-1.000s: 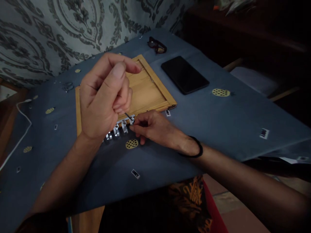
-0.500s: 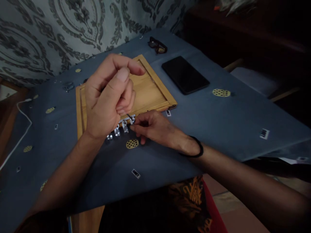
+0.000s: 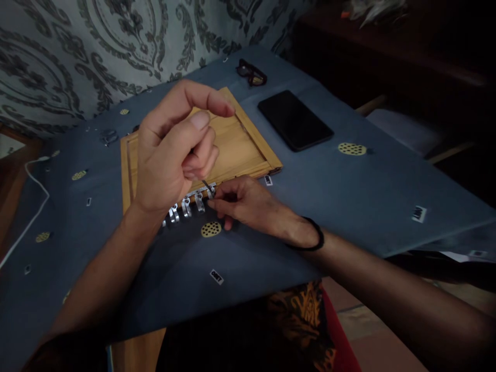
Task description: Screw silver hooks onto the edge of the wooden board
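Observation:
My left hand (image 3: 176, 150) is raised in front of a framed wooden panel (image 3: 240, 147). Its lower fingers curl into the palm under the thumb, the index finger is bent forward, and whatever the palm may contain is hidden. At the panel's near edge runs a metal strip with several silver clips (image 3: 186, 207). My right hand (image 3: 248, 204) rests beside the rightmost clip, its thumb and index finger pinching the end of a thin dark rod (image 3: 208, 186) that slants over the strip.
A black phone or tablet (image 3: 295, 120) lies right of the panel, with dark-framed glasses (image 3: 251, 73) behind it. Small dark items (image 3: 108, 137) sit left of the panel. A white cable (image 3: 36, 178) crosses the left side of the blue tablecloth (image 3: 267, 274).
My left hand has risen slightly, and its index finger reaches further out. More clips show below it. My right hand has stayed in place.

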`<action>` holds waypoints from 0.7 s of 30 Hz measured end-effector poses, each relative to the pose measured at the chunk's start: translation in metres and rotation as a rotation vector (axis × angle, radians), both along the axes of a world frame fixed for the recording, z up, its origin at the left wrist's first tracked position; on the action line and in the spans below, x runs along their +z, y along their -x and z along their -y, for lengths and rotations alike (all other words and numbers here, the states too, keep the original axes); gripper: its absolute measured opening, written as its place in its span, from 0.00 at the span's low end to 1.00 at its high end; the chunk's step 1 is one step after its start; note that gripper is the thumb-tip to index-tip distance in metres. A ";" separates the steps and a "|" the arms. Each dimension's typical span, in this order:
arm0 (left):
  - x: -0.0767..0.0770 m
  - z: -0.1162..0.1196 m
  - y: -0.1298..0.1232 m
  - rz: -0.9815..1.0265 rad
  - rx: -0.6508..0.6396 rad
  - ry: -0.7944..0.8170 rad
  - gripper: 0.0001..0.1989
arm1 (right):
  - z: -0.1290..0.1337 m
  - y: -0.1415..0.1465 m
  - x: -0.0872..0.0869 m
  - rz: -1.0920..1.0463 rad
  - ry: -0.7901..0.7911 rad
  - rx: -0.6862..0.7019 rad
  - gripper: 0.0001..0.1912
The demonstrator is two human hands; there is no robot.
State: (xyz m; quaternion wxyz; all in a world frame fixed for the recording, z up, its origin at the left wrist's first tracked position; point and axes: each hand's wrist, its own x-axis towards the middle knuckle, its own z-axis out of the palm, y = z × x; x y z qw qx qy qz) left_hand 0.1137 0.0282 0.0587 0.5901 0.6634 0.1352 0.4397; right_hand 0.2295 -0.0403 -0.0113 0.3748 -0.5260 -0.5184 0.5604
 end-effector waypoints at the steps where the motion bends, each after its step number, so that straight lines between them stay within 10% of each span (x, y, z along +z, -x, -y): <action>1: 0.000 -0.001 0.001 0.008 -0.005 -0.005 0.07 | 0.000 0.000 0.000 -0.002 0.003 0.002 0.16; 10: 0.027 -0.001 0.015 0.132 0.101 -0.148 0.16 | -0.002 -0.001 -0.001 -0.020 0.018 0.010 0.17; 21: 0.015 -0.003 0.013 0.122 0.073 -0.189 0.09 | -0.001 -0.002 0.002 -0.058 0.061 -0.018 0.16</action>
